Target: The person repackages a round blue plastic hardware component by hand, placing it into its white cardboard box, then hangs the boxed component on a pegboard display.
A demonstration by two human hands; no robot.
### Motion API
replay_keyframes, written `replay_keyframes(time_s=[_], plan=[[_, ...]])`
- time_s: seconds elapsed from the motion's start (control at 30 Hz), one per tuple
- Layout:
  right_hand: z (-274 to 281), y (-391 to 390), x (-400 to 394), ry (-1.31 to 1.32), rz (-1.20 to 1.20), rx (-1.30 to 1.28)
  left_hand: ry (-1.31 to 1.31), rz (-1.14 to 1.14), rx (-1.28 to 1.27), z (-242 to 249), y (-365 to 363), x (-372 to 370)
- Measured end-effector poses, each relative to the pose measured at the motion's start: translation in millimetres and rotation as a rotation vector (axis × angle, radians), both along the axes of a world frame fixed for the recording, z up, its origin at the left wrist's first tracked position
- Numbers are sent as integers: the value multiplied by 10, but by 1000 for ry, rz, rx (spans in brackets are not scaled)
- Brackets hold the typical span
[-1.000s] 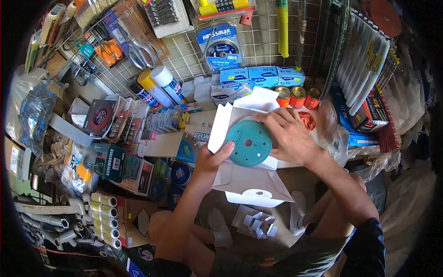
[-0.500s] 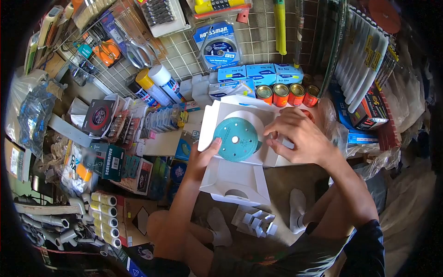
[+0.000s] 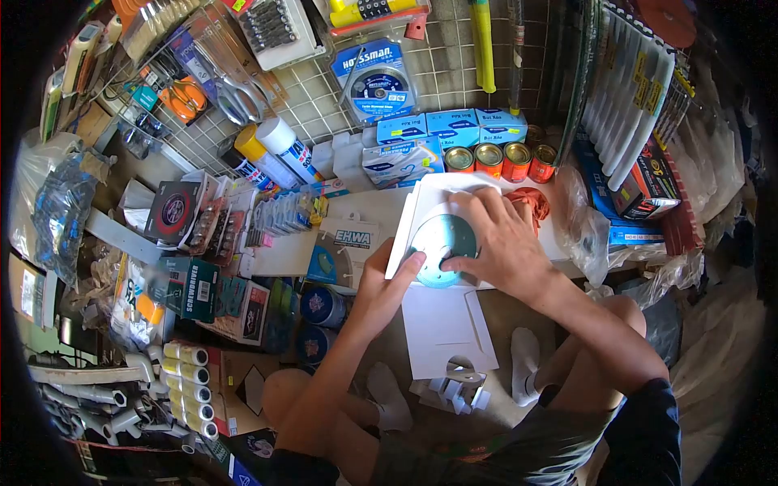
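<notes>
A teal diamond cutting disc [image 3: 450, 236] with a center hole lies inside an open white cardboard box [image 3: 415, 212], its lower flap [image 3: 446, 328] hanging down. My left hand [image 3: 382, 290] is closed on the box's left side, its thumb resting on the disc's left edge. My right hand [image 3: 506, 247] reaches over the disc from the right. Its thumb presses near the center hole and its bent fingers lie at the disc's upper right rim, covering that part. Whether those fingertips go behind the disc is hidden.
Behind the box stand several orange cans [image 3: 488, 159] and blue boxes [image 3: 452, 128]. An EHWA package [image 3: 353, 237] lies to the left, near spray cans [image 3: 284, 146]. A crumpled orange-red item [image 3: 531, 202] sits right of the box. White cardboard pieces [image 3: 454, 394] lie on the floor.
The box and disc have shifted right and tilted, with the flap swinging right. My right hand has come down from beside the disc onto it. The EHWA package is now more exposed.
</notes>
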State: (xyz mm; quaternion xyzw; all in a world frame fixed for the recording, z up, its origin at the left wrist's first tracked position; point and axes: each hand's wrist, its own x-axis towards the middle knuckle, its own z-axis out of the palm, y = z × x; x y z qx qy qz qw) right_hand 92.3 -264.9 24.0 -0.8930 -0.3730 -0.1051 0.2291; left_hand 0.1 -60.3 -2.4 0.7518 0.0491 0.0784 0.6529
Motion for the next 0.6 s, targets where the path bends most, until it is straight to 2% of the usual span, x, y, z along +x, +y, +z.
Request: replay_keyframes(time_s=[0.1,0.27,0.37,0.53,0.6], plan=[[58,13,-11,227,-80,163,1,-84,2,66,-7,-41],[-8,-8,88,84,-43,196,-33,-286,35,-2,41,-77],[-29,-5,119,-39,-66,158,45,-173,-119,-84,21,-57],[5,63,44,-110,-190,168,47,-111,-132,-62,16,-46],[-21,77,50,22,-132,345,39,-98,-127,-57,2,-42]])
